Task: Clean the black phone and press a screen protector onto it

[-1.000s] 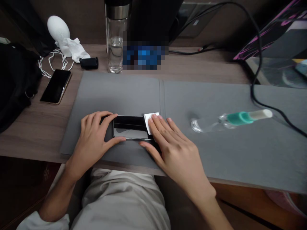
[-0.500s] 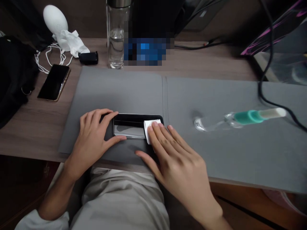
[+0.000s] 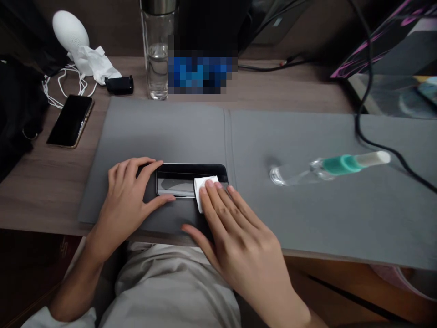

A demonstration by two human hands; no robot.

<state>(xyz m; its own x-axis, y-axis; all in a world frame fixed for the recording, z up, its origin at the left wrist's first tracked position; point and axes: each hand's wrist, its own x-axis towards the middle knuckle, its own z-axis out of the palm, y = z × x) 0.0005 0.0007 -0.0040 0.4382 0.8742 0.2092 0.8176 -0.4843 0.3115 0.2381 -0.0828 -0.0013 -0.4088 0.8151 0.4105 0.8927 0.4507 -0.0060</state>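
Note:
A black smartphone point(image 3: 177, 182) lies face up on the grey desk mat, its glossy screen catching reflections. My left hand point(image 3: 128, 196) grips its left end, forefinger at the top corner and thumb on the lower edge. On the right part of the screen is a folded white wipe point(image 3: 201, 184). My right hand point(image 3: 242, 241) holds the wipe down under its outstretched fingertips, the thumb held away from it. The phone's right end is partly covered by the wipe and fingers.
A clear spray bottle with a green collar point(image 3: 341, 165) is on the mat point(image 3: 290, 218) to the right. Behind stand a glass water bottle point(image 3: 159, 68) and a white rounded device point(image 3: 71, 32). Another phone point(image 3: 71, 120) lies left; a black cable point(image 3: 362, 100) hangs at right.
My right hand has slid the wipe slightly left and toward me across the screen. My left hand keeps its grip on the phone. The whole view has shifted a little.

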